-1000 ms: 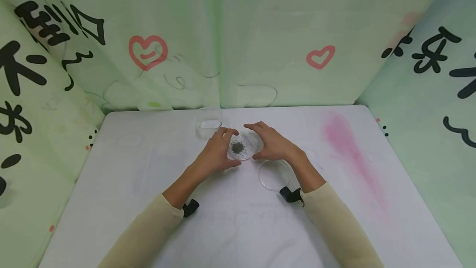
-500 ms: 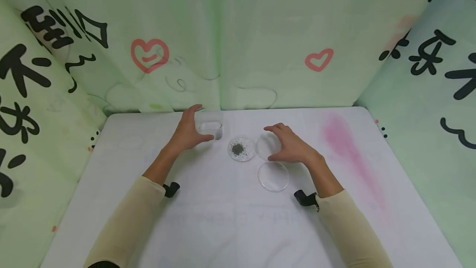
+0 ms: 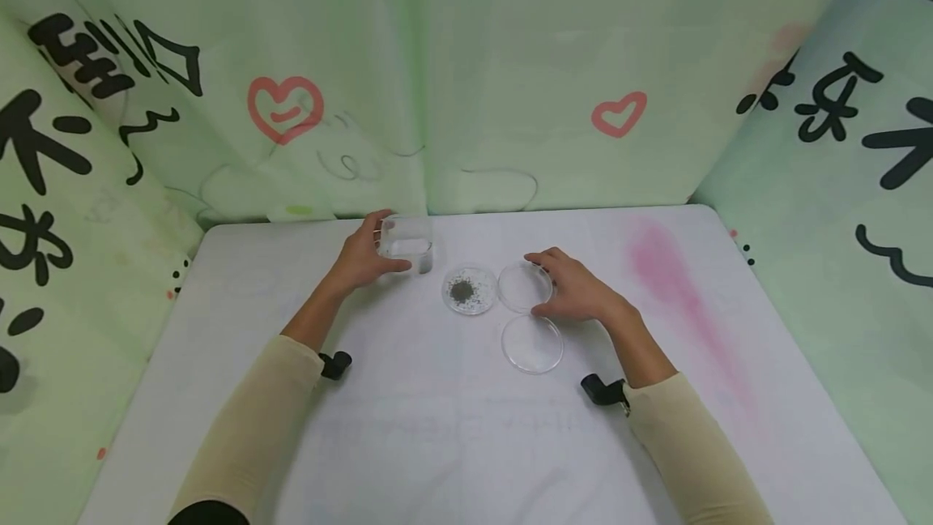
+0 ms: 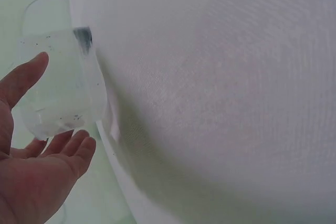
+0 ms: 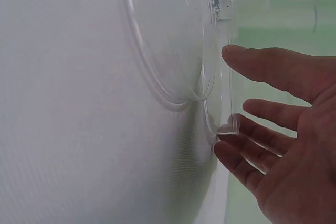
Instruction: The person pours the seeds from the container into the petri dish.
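Clear and dark grey on white, with pale green around.
The jar (image 3: 405, 233) is clear with a dark grey patch; the right dish (image 3: 525, 288) and near dish (image 3: 532, 344) are colourless, and the left dish (image 3: 479, 307) shows dark grey powder (image 3: 462, 291), speckled toward its edges. A pink smear (image 3: 670, 282) streaks the white tablecloth (image 3: 459, 436) at right. The pale green curtains (image 3: 503, 39) bear red outlined hearts (image 3: 619, 133) on the far side and black lettering (image 3: 32, 140) left and right. Sleeves (image 3: 244, 424) are beige, the wrist cameras (image 3: 603, 390) black.

3 clear dishes (image 3: 521, 288) obstruct the centre; the near tabletop (image 3: 437, 444) leaves passage.
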`<state>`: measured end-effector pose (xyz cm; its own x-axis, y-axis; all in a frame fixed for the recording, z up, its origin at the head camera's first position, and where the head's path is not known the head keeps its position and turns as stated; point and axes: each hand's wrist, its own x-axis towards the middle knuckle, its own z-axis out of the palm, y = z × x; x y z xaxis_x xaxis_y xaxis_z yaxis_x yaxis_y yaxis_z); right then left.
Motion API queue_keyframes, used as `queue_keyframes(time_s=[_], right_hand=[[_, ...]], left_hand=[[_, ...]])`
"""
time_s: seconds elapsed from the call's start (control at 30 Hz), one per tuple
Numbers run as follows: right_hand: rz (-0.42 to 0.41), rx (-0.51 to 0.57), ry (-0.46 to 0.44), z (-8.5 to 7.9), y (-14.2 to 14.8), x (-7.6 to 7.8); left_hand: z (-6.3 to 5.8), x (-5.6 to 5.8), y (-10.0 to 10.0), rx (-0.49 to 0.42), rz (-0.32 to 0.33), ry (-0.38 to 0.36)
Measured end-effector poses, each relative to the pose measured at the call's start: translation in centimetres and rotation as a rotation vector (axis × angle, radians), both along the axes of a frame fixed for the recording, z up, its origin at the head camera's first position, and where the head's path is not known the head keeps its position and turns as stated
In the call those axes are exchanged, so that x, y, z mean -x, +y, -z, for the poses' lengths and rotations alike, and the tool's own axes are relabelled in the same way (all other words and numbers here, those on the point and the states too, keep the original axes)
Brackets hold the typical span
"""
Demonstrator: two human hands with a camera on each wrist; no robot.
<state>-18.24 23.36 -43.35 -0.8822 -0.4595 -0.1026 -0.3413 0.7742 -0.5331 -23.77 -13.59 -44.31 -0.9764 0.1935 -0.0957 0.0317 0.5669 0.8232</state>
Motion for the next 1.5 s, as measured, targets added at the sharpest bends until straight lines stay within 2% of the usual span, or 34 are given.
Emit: queue_keyframes(time_s=[0.2,0.33,0.63,0.83,1.17,1.5], right_hand=[[-0.007,-0.013,0.010,0.3,-0.1,0.1],[-0.013,-0.011,0.021,0.4,-0.1,0.2],[0.017,-0.016,-0.013,0.1,-0.1,0.2],[0.017,-0.011,-0.013,0.2,-0.1,0.2],[0.029,-0.024,-0.026,0.2,-0.2,0.5],[0.023,-0.027,-0.025,0.1,-0.3,0.6]], left_hand=[[0.7,0.3,0.0,-0.008,-0.004,-0.013],[0.6,0.1,0.1,-0.039,-0.025,-0.012],[-0.3,-0.2,0.8,-0.084,-0.052,0.112],[-1.1,-0.3,2.1,-0.112,-0.017,0.203],[-2.2,-0.9,4.2,-0.048,0.038,0.311],[-2.6,-1.6,6.8,0.047,0.117,0.409]])
